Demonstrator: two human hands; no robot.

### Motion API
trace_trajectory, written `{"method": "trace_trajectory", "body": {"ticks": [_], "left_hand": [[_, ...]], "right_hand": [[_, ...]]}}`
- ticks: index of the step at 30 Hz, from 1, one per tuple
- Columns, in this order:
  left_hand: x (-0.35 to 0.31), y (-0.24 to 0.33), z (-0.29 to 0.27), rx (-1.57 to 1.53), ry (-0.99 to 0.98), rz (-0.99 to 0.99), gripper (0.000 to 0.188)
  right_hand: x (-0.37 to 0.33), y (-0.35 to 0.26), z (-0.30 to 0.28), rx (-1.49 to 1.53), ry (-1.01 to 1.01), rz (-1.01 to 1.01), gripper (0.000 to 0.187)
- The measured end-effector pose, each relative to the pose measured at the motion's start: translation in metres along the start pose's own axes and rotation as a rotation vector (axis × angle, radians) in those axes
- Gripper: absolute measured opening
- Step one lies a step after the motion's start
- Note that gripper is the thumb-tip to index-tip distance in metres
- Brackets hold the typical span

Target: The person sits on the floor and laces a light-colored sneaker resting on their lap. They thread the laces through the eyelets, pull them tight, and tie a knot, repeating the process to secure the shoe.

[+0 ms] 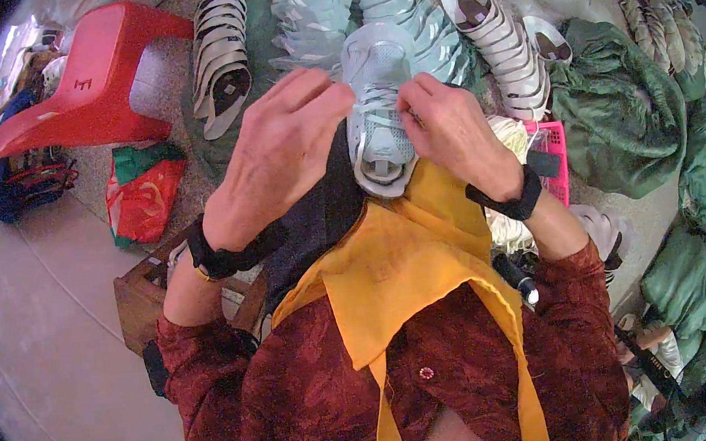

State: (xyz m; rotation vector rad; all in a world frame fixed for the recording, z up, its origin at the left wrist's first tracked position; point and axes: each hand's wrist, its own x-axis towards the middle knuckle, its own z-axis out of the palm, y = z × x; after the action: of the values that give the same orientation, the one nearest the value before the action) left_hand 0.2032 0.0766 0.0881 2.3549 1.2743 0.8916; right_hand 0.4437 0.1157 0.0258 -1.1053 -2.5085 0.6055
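A pale blue-grey shoe upper [385, 137] lies over my lap at the edge of a yellow apron [409, 249], its heel opening toward me. A light shoelace [378, 98] criss-crosses its front. On the upper's left side my left hand [285, 136] is closed in a pinch, the fingertips turned from view; what it holds is hidden. My right hand [455, 133] pinches the shoelace at the right edge of the upper, thumb and forefinger together.
Beyond my lap stand rows of nested pale blue uppers [310, 14] and white uppers [504, 48]. A red plastic stool [93, 76] is at the far left. To the right are a pink basket [553, 165], a bundle of cream laces [509, 232] and green cloth sacks [617, 109].
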Motion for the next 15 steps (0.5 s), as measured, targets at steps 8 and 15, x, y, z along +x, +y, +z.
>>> {"method": "trace_trajectory", "body": {"ticks": [8,15], "left_hand": [[-0.045,-0.036,0.002,0.082,-0.159,-0.220,0.007],[-0.082,-0.043,0.016,0.066,-0.131,-0.317,0.007]], "right_hand": [[-0.021,0.000,0.003,0.221,0.110,0.128,0.013],[-0.059,-0.004,0.004,0.224,0.112,0.196,0.017]]}}
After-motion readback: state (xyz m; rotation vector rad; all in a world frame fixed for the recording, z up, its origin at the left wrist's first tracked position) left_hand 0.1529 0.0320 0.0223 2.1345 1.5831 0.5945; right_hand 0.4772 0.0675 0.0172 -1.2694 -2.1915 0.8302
